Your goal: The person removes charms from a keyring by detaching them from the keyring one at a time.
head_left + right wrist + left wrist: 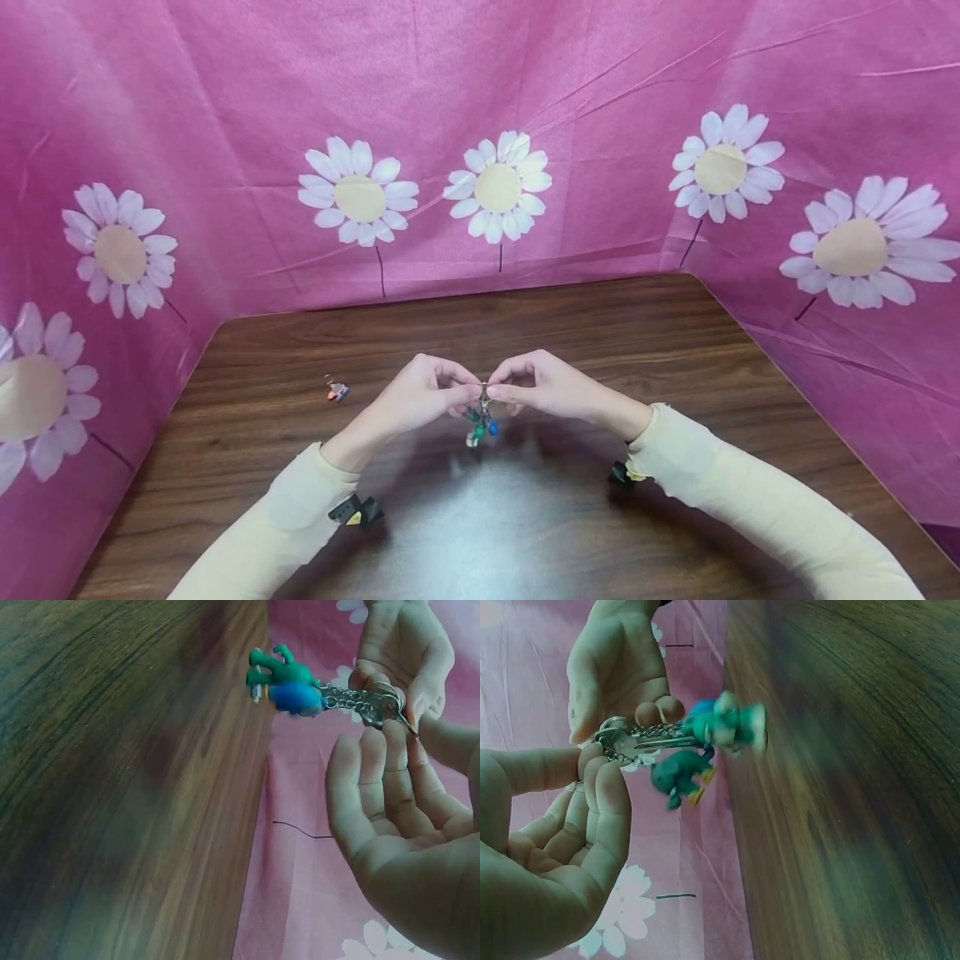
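Note:
My left hand (423, 392) and right hand (551, 386) meet above the middle of the table. Between thumb and fingers, each pinches the metal ring (391, 701) of a keychain. Several small figure charms dangle from its silver chains. A green figure (739, 726) and a dark green one with yellow feet (679, 776) show in the left wrist view. In the right wrist view, a blue figure (296, 698) hangs beside a green one (283, 669). Fingertips partly hide the ring.
A small orange, grey and blue charm (337, 390) lies on the brown wooden table (262, 467), left of the hands. Pink cloth (600, 217) with white daisies stands around the table's back and sides. Each sleeve carries a black wrist device (356, 510).

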Motion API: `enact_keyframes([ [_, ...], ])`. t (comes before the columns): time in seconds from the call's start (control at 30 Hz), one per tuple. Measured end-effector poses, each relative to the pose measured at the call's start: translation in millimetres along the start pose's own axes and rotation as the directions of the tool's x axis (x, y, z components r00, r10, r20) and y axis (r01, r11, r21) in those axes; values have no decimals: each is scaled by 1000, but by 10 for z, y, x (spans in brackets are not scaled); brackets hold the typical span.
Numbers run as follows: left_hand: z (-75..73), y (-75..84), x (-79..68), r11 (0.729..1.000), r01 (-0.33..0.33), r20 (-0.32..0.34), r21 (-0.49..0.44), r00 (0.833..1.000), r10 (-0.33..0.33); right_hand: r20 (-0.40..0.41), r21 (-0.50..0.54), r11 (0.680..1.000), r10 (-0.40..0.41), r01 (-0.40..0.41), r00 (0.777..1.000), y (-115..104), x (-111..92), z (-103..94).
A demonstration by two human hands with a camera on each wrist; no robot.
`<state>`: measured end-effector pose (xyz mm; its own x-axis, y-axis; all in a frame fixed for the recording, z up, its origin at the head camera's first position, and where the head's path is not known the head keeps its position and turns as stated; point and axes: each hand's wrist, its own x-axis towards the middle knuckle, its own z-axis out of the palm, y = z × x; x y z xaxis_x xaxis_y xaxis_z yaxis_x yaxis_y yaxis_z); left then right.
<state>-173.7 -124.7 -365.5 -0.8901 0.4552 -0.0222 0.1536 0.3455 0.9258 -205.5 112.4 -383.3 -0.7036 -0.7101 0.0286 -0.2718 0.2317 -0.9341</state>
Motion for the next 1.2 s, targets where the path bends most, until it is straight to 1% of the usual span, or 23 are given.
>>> enact_keyframes([
  [0.1, 8, -1, 6, 998, -10, 4, -57, 1000, 10, 12, 117, 992, 38, -40, 999, -12, 15, 9],
  [0.17, 9, -6, 9, 994, -16, 5, -105, 1000, 17, 12, 190, 980, 58, -59, 998, -15, 17, 13],
  [0.27, 9, -25, 10, 988, -38, 3, -153, 999, 39, 9, 257, 964, 70, -70, 998, -17, 11, 15],
  [0.4, 12, -65, 10, 980, -66, -2, -189, 998, 67, 16, 329, 942, 66, -68, 998, -6, -2, 14],
  [0.47, 13, -79, 9, 976, -68, -7, -206, 998, 68, 17, 379, 923, 66, -67, 998, 1, -6, 13],
  [0.53, 16, -87, 9, 972, -70, -17, -224, 998, 68, 20, 436, 897, 64, -67, 998, 9, -5, 14],
  [0.63, 16, -82, 7, 971, -75, -29, -227, 997, 71, 35, 498, 864, 68, -76, 997, 6, -2, 16],
  [0.7, 17, -73, 4, 973, -79, -27, -218, 997, 75, 50, 496, 863, 82, -96, 995, -4, 1, 9],
  [0.73, 15, -62, -2, 975, -79, -24, -208, 997, 75, 57, 475, 873, 95, -111, 994, -17, 1, 3],
  [0.83, 4, -42, -13, 982, -60, -2, -177, 998, 61, 76, 353, 922, 140, -158, 987, -64, 13, -31],
  [0.9, -3, -29, -16, 989, -52, 5, -139, 999, 53, 86, 258, 949, 164, -181, 983, -99, 26, -53],
  [0.97, -7, -24, -16, 993, -46, 4, -107, 999, 47, 93, 176, 967, 168, -183, 981, -127, 46, -69],
  [1.0, -7, -17, -17, 995, -42, 1, -95, 999, 42, 96, 151, 972, 168, -181, 981, -138, 55, -76],
  [1.07, -7, -10, -18, 996, -41, -8, -78, 999, 40, 98, 131, 976, 163, -175, 982, -161, 65, -85],
  [1.1, -7, -5, -19, 996, -39, -11, -85, 999, 38, 100, 131, 977, 157, -169, 983, -170, 69, -90],
  [1.2, -12, 1, -25, 993, -36, -21, -113, 999, 34, 108, 185, 969, 147, -165, 983, -184, 73, -97],
])
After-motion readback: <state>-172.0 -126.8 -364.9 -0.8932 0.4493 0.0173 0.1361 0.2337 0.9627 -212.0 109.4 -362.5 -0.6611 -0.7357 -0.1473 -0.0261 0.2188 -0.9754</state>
